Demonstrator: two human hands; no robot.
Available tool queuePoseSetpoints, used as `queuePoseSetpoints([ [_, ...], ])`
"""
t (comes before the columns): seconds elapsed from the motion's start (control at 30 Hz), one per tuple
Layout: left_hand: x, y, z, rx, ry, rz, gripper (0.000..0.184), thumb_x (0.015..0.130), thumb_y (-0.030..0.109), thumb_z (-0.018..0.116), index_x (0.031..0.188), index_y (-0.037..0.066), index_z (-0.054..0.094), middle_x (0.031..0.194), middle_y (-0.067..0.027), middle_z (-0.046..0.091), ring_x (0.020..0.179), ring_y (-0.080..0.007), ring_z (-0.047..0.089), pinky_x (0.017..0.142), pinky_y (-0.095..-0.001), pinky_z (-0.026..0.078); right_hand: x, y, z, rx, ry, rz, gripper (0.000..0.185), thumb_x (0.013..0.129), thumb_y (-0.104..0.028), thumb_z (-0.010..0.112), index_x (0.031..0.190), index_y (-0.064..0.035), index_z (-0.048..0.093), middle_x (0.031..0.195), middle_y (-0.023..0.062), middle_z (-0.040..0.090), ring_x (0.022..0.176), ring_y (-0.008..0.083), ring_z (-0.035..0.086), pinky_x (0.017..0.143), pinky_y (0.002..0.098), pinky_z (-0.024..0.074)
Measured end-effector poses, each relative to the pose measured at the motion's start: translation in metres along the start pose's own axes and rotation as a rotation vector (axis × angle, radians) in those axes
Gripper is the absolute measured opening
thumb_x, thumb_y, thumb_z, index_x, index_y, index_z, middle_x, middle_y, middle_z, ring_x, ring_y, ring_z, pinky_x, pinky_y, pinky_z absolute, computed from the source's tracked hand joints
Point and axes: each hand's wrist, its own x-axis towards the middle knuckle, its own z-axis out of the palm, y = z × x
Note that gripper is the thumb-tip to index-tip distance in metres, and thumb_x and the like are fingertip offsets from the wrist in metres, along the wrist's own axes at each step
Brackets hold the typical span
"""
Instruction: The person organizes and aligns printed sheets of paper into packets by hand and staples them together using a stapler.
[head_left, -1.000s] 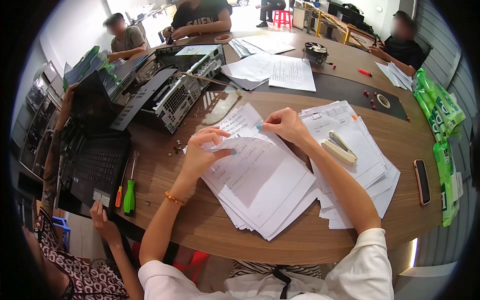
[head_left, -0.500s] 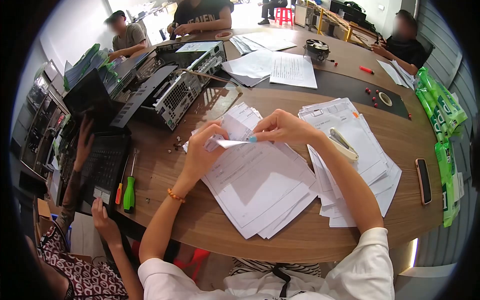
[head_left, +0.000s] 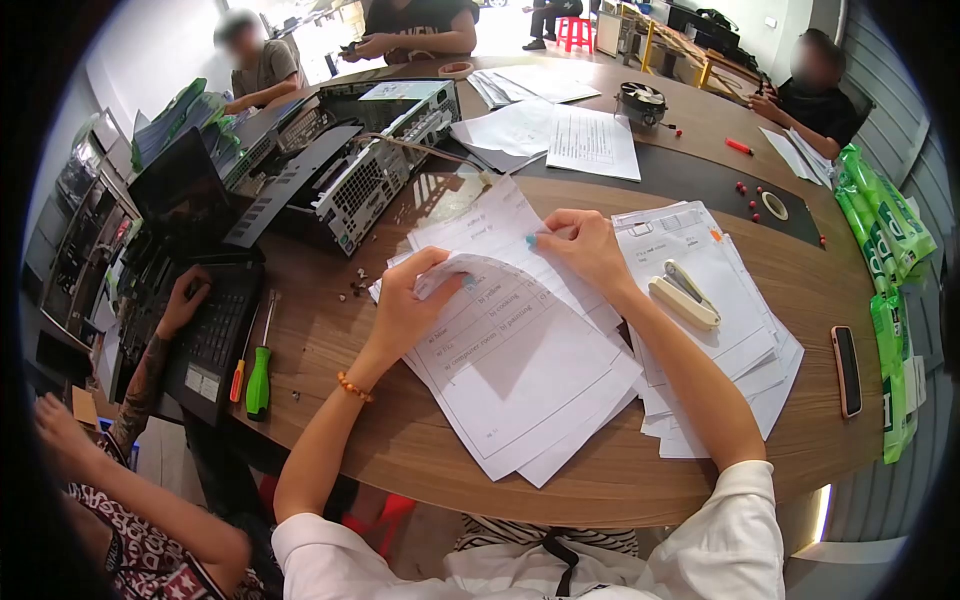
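Apart from each other now, the left hand [head_left: 410, 300] and the right hand [head_left: 585, 248] have spread since the frame before, when they nearly met over the folded paper; the curled sheet [head_left: 510, 325] has opened out, showing its print. Left fingers are closed in a pinch on the near, bent edge of that curled sheet — it arches over the paper stack [head_left: 530, 465], which lies on the wooden surface [head_left: 410, 460] in front of the person. Right fingers are pinched on the upper sheet [head_left: 500, 215], beyond the curl. Just beside the stack, to the right, a second pile [head_left: 695, 365] carries a cream stapler [head_left: 685, 301]; a phone [head_left: 847, 372] lies farther right. To the left are a green screwdriver [head_left: 258, 385] and an orange screwdriver [head_left: 237, 381], near a laptop [head_left: 210, 330]. A co-worker's hand [head_left: 186, 298] has come down onto its keyboard, while the other has moved off its front edge — and beyond the laptop sits an open computer case [head_left: 365, 195].
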Motion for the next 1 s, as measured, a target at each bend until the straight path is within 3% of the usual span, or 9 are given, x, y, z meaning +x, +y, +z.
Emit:
queuePoseSetpoints([
  [0.03,0.001,-0.002,0.000,0.005,0.011,0.004,0.019,0.069,0.000,0.067,0.086,0.001,0.060,0.076,-0.0050,0.061,0.073,-0.0102,0.057,0.065,-0.0227,0.044,0.000,0.000,0.001,-0.077,0.134,-0.143,0.016,0.070,-0.015,0.069,0.079,-0.0023,0.067,0.065,0.0018,0.060,0.055,0.0087,0.049,0.050,0.0230,0.0384],
  [0.17,0.003,0.005,0.000,0.113,0.143,0.192,0.017,0.067,-0.003,0.066,0.083,0.002,0.063,0.081,-0.0063,0.062,0.076,-0.0135,0.059,0.067,-0.0237,0.045,0.003,-0.013,-0.010,-0.115,0.021,-0.151,0.016,0.072,-0.020,0.067,0.083,-0.0093,0.069,0.071,0.0032,0.064,0.064,0.0132,0.056,0.055,0.0271,0.0433],
  [0.3,0.008,0.015,-0.006,0.520,0.241,0.369,0.017,0.065,-0.005,0.065,0.080,0.003,0.066,0.087,-0.0075,0.063,0.080,-0.0162,0.060,0.070,-0.0244,0.046,0.004,-0.028,-0.025,0.175,-0.511,-0.280,0.016,0.076,-0.020,0.066,0.082,-0.0055,0.068,0.070,0.0025,0.061,0.058,0.0096,0.048,0.051,0.0241,0.0382],
  [0.33,0.006,0.006,-0.007,0.292,0.137,0.248,0.018,0.064,-0.005,0.065,0.079,0.004,0.067,0.089,-0.0076,0.064,0.081,-0.0165,0.061,0.071,-0.0250,0.046,0.005,-0.028,-0.026,0.168,-0.680,-0.253,0.016,0.076,-0.017,0.066,0.081,-0.0020,0.067,0.069,0.0013,0.059,0.056,0.0070,0.045,0.049,0.0213,0.0353],
  [0.37,0.004,0.001,-0.007,0.065,0.034,0.126,0.019,0.063,-0.005,0.065,0.079,0.005,0.068,0.090,-0.0078,0.065,0.082,-0.0167,0.061,0.072,-0.0255,0.046,0.005,-0.027,-0.024,0.170,-0.681,-0.252,0.016,0.076,-0.017,0.066,0.081,-0.0020,0.067,0.069,0.0013,0.059,0.056,0.0070,0.045,0.049,0.0213,0.0353],
  [0.47,-0.001,0.007,-0.004,0.081,-0.126,0.116,0.022,0.062,-0.005,0.065,0.081,0.006,0.069,0.087,-0.0070,0.066,0.082,-0.0172,0.061,0.072,-0.0264,0.047,0.007,-0.018,-0.013,0.458,-0.463,-0.002,0.022,0.075,-0.021,0.068,0.082,-0.0008,0.064,0.071,0.0030,0.060,0.058,0.0077,0.048,0.052,0.0214,0.0397],
  [0.53,-0.002,0.007,-0.002,0.081,-0.140,0.148,0.022,0.062,-0.005,0.065,0.080,0.006,0.069,0.085,-0.0065,0.066,0.081,-0.0168,0.061,0.072,-0.0264,0.048,0.002,-0.010,-0.005,-0.023,-0.117,-0.085,0.028,0.072,-0.024,0.070,0.086,-0.0006,0.061,0.075,0.0062,0.062,0.063,0.0091,0.054,0.057,0.0229,0.0444],
  [0.77,-0.001,0.009,-0.001,0.091,-0.107,0.149,0.021,0.063,-0.005,0.065,0.080,0.007,0.068,0.083,-0.0055,0.067,0.079,-0.0153,0.061,0.071,-0.0254,0.048,0.003,0.000,-0.007,0.135,-0.197,0.182,0.027,0.066,-0.019,0.070,0.084,0.0001,0.066,0.075,0.0117,0.065,0.069,0.0160,0.062,0.065,0.0251,0.0486],
  [1.0,-0.001,0.007,-0.001,0.056,-0.106,0.133,0.020,0.064,-0.005,0.066,0.081,0.005,0.067,0.083,-0.0057,0.066,0.079,-0.0151,0.062,0.072,-0.0251,0.048,0.007,0.004,-0.005,0.053,-0.175,0.169,0.021,0.075,-0.018,0.061,0.082,0.0011,0.066,0.071,0.0135,0.064,0.064,0.0189,0.061,0.063,0.0281,0.0470],
])
